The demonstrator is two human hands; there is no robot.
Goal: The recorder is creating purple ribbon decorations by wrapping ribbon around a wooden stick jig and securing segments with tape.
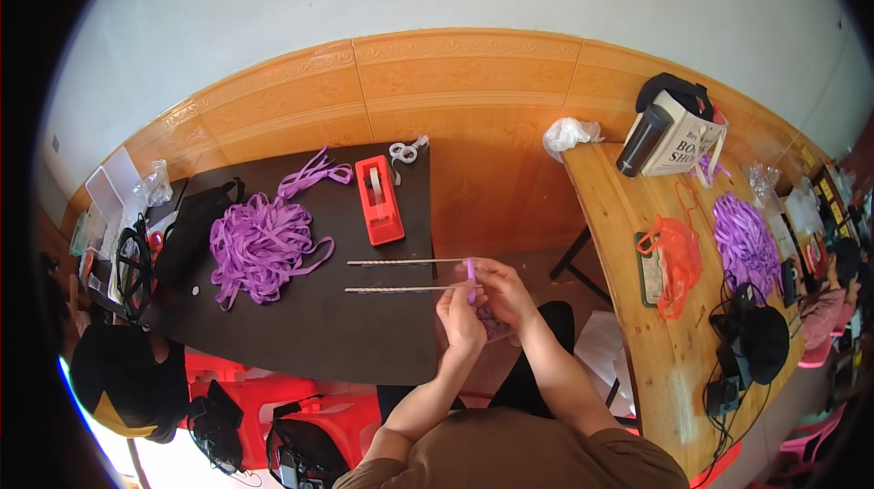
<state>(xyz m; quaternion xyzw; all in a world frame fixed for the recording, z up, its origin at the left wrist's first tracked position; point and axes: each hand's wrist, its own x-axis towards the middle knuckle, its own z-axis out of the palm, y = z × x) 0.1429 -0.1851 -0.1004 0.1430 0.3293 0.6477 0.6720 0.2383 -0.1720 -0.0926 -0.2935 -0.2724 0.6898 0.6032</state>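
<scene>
Two thin pale sticks (401, 290) with spiral-grooved ends lie side by side, their grooved ends over the dark table. A short band of purple ribbon (471, 278) spans the gap between them at the near-right ends. My left hand (462, 318) is closed at the lower stick, its fingertips pinching the lower end of the ribbon. Close by on the right, my right hand (506, 292) is closed round the upper stick's end, fingers against the ribbon's upper part. More purple material shows below, partly hidden behind my hands.
On the dark table (364, 343) are a heap of purple ribbon (261, 248), a red tape dispenser (379, 202) and white-handled scissors (404, 153). The wooden table (674, 371) at right bears a red plastic bag (675, 261), a tote bag and more ribbon. Red stools (319, 421) stand below.
</scene>
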